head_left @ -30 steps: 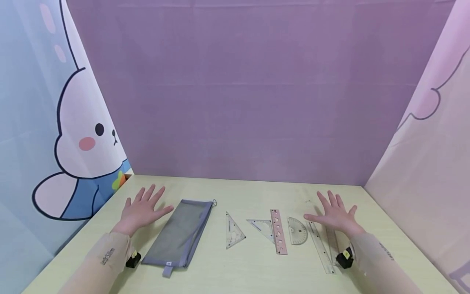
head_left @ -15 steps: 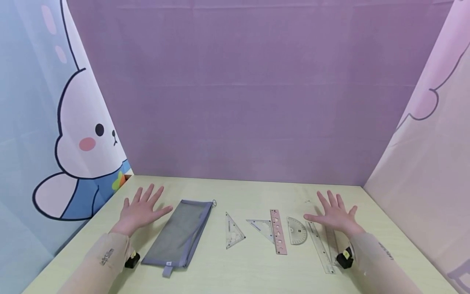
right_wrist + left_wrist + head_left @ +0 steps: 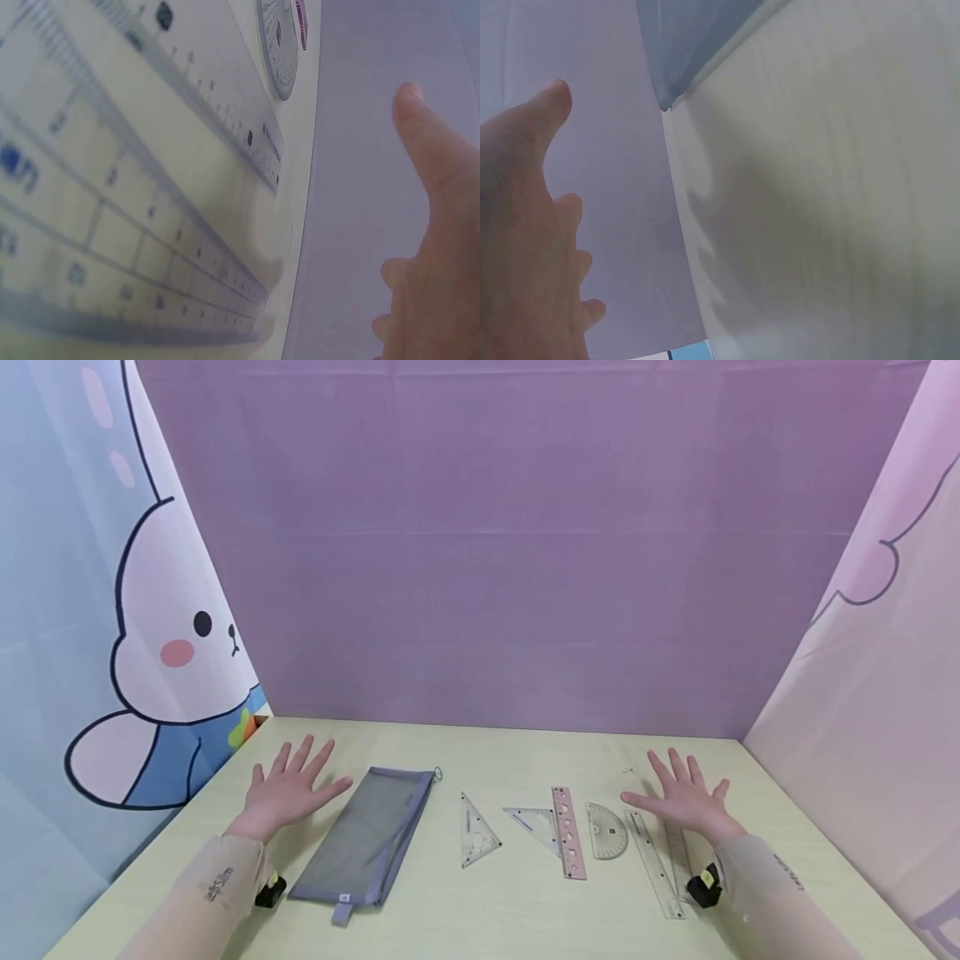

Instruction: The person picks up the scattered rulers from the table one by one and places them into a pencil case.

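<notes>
My left hand is held above the table with its fingers spread, left of a grey mesh zip pouch. Spread in the same way, my right hand hovers over two clear rulers, a left one and a right one partly hidden by the hand and wrist in the head view. Neither hand holds anything. Between the hands lie a clear set square, a second set square whose right edge meets a pink ruler, and a clear protractor.
The pale wooden table ends at a purple cloth backdrop. A cartoon-printed curtain hangs on the left, and a pale pink curtain on the right. Black wrist cameras sit under both sleeves.
My left hand has shifted very slightly to the left. The right hand, the pouch and the rulers are where they were.
</notes>
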Motion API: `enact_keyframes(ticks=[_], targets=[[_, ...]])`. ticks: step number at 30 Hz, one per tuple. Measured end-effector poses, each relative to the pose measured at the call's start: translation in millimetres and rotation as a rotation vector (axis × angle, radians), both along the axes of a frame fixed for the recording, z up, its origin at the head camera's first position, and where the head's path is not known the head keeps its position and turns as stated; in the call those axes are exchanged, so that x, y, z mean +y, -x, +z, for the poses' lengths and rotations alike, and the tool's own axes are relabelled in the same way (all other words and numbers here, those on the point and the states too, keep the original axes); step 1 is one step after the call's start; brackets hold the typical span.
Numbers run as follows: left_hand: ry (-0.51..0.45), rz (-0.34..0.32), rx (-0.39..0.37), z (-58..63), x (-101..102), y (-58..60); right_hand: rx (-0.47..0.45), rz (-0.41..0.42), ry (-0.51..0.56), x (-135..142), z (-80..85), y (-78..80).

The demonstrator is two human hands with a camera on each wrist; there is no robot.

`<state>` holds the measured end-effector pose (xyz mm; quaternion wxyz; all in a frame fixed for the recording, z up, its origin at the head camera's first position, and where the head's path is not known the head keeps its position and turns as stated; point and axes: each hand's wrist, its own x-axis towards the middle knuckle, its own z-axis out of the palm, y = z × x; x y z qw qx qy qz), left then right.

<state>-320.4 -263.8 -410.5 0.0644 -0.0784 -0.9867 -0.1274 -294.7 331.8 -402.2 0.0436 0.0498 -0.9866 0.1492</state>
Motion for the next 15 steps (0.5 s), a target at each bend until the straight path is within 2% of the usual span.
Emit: enact_keyframes(ticks=[15], targets=[[0.003, 0.007, -0.035, 1.8, 2.0, -0.4, -0.020, -0.016, 0.027, 0.1, -0.6, 2.2]])
